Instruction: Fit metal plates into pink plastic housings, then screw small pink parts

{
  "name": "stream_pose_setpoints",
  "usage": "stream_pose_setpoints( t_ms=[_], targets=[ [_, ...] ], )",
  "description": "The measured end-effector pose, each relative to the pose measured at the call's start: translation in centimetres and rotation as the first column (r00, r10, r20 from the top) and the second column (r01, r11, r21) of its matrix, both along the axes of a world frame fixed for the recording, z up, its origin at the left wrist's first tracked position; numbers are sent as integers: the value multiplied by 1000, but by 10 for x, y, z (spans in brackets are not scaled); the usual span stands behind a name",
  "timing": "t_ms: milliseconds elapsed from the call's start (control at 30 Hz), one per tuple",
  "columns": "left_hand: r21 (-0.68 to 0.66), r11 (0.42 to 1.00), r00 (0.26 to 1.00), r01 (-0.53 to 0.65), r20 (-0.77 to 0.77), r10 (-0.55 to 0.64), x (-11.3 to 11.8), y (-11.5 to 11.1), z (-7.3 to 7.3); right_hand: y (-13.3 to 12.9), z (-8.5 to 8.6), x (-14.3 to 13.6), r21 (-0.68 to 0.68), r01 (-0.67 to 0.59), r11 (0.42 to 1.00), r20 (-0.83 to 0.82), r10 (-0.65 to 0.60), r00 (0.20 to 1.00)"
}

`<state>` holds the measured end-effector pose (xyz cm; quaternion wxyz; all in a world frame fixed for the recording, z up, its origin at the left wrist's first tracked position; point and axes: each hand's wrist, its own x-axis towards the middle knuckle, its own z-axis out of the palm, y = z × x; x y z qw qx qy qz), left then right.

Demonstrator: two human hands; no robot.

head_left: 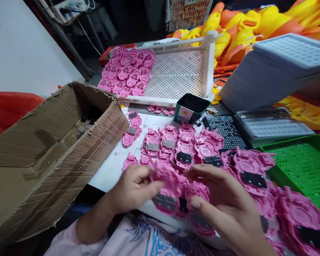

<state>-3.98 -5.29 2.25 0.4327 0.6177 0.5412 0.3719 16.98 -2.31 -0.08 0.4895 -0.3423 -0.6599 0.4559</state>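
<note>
My left hand [134, 188] is closed on the edge of a pink plastic shell [166, 181], thumb in front, above the white work surface. A dark grey plate sits in the shell's lower part, and motion blurs its outline. To the right, my right hand [229, 206] is curved with thumb and fingers apart. Its thumb overlaps another pink shell [198, 190]; whether it touches cannot be made out. Around both hands lie rows of similar shells [185, 145], many with black or grey plates, some partly hidden by my fingers.
A cardboard box [101, 142] stands at left. Behind are a white perforated tray [181, 71] with stacked pink parts [128, 71] and a dark green tin [190, 108]. At right, a green tray [301, 170] lies near a grey-white bin [272, 71]; yellow-orange pieces [245, 32] are heaped behind.
</note>
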Motion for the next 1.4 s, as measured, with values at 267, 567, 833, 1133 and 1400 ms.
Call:
stream_pose_setpoints(
  t_ms=[267,567,833,1133,1400],
  targets=[
    [-350,877,898,-328,-405,174,-73,-17,-17,-4,2,-2,-25,-42,999,-43,41,998],
    [-205,902,739,-379,-654,161,-79,-7,-42,-4,-6,2,-2,-110,994,131,109,985],
    [-133,905,608,-405,-778,158,-79,-7,-35,1,-1,-1,88,-125,988,246,100,964],
    [2,839,417,-544,-867,272,-70,37,-27,3,6,-5,209,-95,973,306,27,951],
    [-31,817,422,-576,-867,265,-64,67,-25,4,9,-2,224,-74,972,279,9,960]
  ],
)
